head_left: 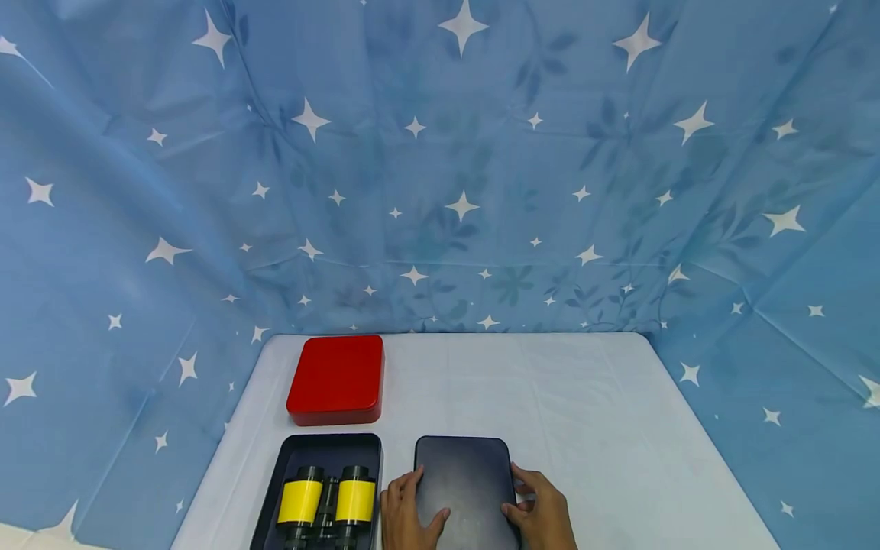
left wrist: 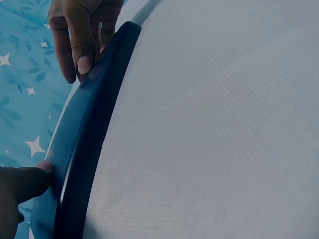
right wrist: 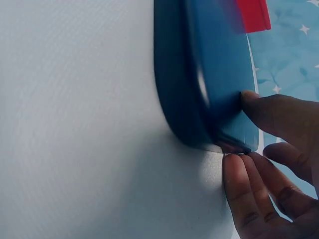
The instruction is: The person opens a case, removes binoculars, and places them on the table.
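A black rectangular tin lid [head_left: 466, 489] with rounded corners lies in front of me, its smooth flat face upward. My left hand [head_left: 406, 516] holds it by the left side, the thumb over the top face and a fingertip at the left edge. At the opposite side my right hand [head_left: 543, 508] pinches the edge between thumb and fingers. The right wrist view shows the right thumb on the lid's face [right wrist: 227, 74] and the other fingertips around a rounded corner. Part of the near end runs out of the head view.
Left of the lid is an open black tin [head_left: 330, 440] with yellow-and-black binoculars [head_left: 299, 500] inside. Behind it sits a red tin [head_left: 338, 378]. Everything rests on a white-covered table [head_left: 605, 428], with a blue star-patterned curtain [head_left: 461, 252] around its back and sides.
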{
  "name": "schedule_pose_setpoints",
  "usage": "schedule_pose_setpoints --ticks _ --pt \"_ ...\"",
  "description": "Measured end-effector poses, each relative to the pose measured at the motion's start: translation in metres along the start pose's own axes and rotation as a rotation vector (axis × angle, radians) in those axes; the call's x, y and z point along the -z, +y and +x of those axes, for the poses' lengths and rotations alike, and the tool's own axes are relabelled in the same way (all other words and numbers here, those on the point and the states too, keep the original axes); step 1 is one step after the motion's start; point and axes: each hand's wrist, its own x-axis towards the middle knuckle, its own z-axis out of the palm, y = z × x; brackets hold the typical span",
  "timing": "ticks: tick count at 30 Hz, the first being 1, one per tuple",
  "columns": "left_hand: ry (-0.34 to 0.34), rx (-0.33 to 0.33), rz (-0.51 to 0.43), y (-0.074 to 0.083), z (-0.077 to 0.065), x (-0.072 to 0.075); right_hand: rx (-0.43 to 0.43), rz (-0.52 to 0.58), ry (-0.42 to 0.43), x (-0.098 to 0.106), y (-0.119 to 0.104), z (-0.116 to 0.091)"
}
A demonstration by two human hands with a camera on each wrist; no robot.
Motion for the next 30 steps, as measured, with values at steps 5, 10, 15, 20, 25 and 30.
schedule_pose_setpoints --ticks 5,10,15,20,25,30 --pt "0.021 -0.009 -0.012 0.000 0.000 0.001 -0.035 -0.004 0.002 0.000 -0.003 0.000" --pt "0.023 -0.016 0.002 0.002 0.000 0.006 -0.023 -0.035 0.048 0.002 -0.007 -0.001" --pt "0.004 -0.050 0.021 0.007 0.002 0.018 0.012 -0.036 0.091 0.005 -0.016 0.001" --pt "-0.056 -0.130 -0.020 0.011 0.006 0.040 0.056 -0.020 0.094 0.008 -0.034 0.004" --pt "-0.097 -0.150 -0.038 0.016 0.012 0.065 0.133 0.003 0.089 0.009 -0.054 0.005" --pt "-0.053 -0.138 -0.007 0.017 0.019 0.087 0.254 0.064 0.089 0.006 -0.075 0.005"
